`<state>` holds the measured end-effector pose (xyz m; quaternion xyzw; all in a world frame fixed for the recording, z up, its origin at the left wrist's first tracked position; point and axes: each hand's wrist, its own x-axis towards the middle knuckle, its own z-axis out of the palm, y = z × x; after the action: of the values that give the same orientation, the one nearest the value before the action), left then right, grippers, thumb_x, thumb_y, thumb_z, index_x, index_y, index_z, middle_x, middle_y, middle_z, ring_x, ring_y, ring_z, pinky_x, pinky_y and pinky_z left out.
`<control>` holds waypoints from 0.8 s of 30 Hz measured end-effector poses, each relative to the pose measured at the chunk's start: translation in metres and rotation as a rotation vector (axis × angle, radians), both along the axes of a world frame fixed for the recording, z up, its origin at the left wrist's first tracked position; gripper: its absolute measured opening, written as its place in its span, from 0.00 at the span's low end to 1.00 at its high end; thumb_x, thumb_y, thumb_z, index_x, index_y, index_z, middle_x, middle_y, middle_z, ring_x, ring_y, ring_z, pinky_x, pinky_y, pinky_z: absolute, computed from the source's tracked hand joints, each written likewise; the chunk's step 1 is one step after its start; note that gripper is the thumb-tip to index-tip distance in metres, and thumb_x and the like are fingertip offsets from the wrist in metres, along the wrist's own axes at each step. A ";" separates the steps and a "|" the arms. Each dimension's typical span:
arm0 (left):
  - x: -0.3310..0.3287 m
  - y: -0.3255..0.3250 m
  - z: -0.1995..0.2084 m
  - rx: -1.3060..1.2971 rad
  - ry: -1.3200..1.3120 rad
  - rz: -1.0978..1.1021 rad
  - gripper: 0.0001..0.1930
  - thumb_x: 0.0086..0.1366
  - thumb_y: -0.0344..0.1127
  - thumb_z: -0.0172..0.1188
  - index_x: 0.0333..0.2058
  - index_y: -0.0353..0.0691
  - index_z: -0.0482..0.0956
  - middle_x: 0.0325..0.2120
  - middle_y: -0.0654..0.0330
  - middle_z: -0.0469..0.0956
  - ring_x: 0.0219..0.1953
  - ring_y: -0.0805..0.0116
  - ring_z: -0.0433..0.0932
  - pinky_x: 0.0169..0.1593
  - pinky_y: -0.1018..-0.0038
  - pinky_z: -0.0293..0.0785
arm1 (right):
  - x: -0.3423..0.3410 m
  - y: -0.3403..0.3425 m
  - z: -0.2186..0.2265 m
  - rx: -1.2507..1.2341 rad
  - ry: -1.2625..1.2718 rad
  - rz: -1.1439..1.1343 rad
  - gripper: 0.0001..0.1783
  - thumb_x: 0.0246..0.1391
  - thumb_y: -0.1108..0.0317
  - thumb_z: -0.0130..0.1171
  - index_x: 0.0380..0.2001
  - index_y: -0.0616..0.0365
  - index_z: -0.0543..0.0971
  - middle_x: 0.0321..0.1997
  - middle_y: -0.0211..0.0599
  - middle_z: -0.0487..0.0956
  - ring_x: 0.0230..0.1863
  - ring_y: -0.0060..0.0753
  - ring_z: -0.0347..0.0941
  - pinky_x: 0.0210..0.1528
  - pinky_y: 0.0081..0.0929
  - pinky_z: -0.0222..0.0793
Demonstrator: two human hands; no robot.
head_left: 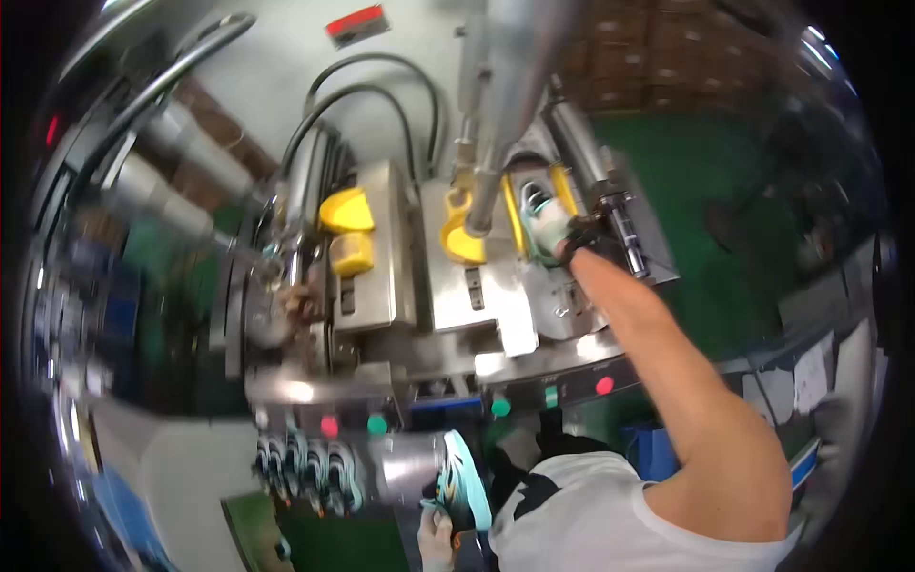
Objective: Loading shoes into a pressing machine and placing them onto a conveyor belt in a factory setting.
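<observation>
My right hand (553,232), in a pale glove with a dark band at the wrist, reaches out to a machine station and grips a dark and light teal sneaker (534,194). That shoe sits between two upright yellow pads (564,189). The hand covers much of the shoe, and its fingers are partly hidden. Low in the picture, close to my body, my left hand (436,536) is closed around the end of another sneaker (462,480), light blue and teal with a pale sole. Its toe points away from me.
Yellow curved blocks (348,212) sit on a steel station to the left, and a yellow cradle (462,238) stands under a metal piston (484,205) in the middle. Red and green buttons (377,424) line the front panel. Several sneakers (315,472) stand in a row at lower left.
</observation>
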<state>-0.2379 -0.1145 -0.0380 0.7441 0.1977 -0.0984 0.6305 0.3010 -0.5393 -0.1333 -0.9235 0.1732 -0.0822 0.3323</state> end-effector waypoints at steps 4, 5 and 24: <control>-0.032 0.068 -0.102 0.028 0.099 0.249 0.09 0.79 0.34 0.55 0.50 0.35 0.77 0.34 0.64 0.75 0.36 0.73 0.74 0.42 0.72 0.73 | 0.007 -0.081 -0.049 0.310 -0.007 0.137 0.26 0.58 0.47 0.69 0.44 0.61 0.89 0.41 0.50 0.90 0.43 0.48 0.89 0.44 0.44 0.78; -0.021 0.070 -0.072 -0.039 0.306 0.382 0.12 0.80 0.34 0.56 0.55 0.34 0.76 0.37 0.61 0.78 0.40 0.68 0.77 0.46 0.69 0.75 | 0.004 -0.067 -0.042 0.031 0.063 0.229 0.25 0.57 0.50 0.72 0.46 0.62 0.89 0.41 0.49 0.90 0.43 0.45 0.89 0.45 0.43 0.79; -0.005 0.412 -0.194 0.566 -0.516 0.185 0.14 0.73 0.29 0.60 0.55 0.33 0.82 0.53 0.44 0.83 0.61 0.39 0.78 0.66 0.52 0.74 | -0.356 0.230 -0.077 -0.744 0.112 0.611 0.74 0.42 0.64 0.84 0.82 0.70 0.44 0.85 0.72 0.47 0.86 0.74 0.43 0.85 0.61 0.40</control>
<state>-0.2433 0.2979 -0.2317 0.8677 0.1182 0.2077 0.4358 -0.0548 -0.3094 -0.2098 -0.9913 -0.1295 0.0124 -0.0216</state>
